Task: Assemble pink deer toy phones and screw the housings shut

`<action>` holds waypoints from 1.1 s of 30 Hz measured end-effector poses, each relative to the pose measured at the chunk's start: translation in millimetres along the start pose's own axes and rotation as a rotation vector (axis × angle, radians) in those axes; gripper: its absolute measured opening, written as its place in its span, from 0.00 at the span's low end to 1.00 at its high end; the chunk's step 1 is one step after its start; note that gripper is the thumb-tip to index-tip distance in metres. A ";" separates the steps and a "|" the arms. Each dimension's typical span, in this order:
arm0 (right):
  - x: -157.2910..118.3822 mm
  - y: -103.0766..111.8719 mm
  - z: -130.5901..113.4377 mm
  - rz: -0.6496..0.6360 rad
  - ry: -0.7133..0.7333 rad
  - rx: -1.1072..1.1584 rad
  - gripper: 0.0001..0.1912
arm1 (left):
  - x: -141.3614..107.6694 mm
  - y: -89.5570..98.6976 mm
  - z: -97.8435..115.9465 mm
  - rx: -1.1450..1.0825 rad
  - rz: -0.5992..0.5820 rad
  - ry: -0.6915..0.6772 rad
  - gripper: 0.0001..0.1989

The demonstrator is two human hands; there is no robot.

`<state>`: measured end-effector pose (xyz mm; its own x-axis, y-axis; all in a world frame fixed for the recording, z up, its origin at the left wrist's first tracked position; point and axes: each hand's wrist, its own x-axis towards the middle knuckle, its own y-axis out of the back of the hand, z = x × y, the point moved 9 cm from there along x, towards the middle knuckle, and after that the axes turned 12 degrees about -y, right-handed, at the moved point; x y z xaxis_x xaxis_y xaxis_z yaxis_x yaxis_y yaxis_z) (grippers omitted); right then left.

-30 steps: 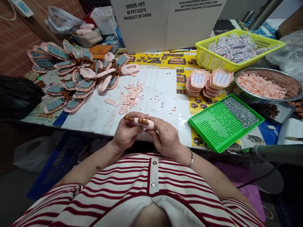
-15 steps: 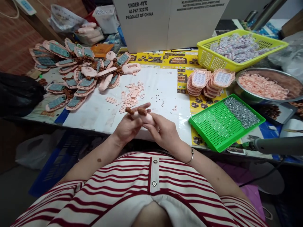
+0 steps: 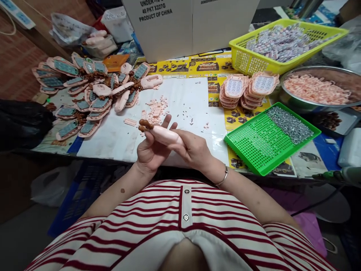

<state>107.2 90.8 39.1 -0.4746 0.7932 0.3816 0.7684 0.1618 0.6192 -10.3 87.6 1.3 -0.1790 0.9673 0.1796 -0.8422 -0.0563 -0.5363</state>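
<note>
A pale pink plastic toy casing [image 3: 166,135] with brown rounded knobs [image 3: 145,125] at its left end is held over the front of the table. My right hand [image 3: 194,148] grips its right end, thumb on the near side. My left hand [image 3: 150,152] supports the knobbed end, its thumb against it and some fingers stretched out behind. On the white sheet [image 3: 180,94] beyond my hands lie small pink button pieces [image 3: 156,107]. Similar pink casings with green circuit boards and brown parts [image 3: 100,103] are piled at the left.
At the right are a green tray [image 3: 254,146] of screws, stacked pink panels with printed keys [image 3: 234,86], a yellow basket [image 3: 242,60] of small wrapped parts and a metal bowl [image 3: 287,96] of pink rings. A carton [image 3: 169,37] stands behind. A green-tipped power tool [image 3: 328,175] lies far right.
The casing has turned in my hands, so its long smooth side now shows and the brown knobs point left. My left fingers have opened out somewhat. The camera view has shifted slightly.
</note>
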 end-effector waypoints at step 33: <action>-51.3 -63.3 74.6 -0.102 -0.862 1.254 0.33 | -13.2 -40.8 1.1 0.715 -0.136 -0.309 0.14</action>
<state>114.9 83.7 -70.9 -0.5004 0.7660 -0.4036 0.8161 0.2615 -0.5154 25.9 76.9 21.7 -0.0954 0.8706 0.4827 -0.9707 -0.1889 0.1488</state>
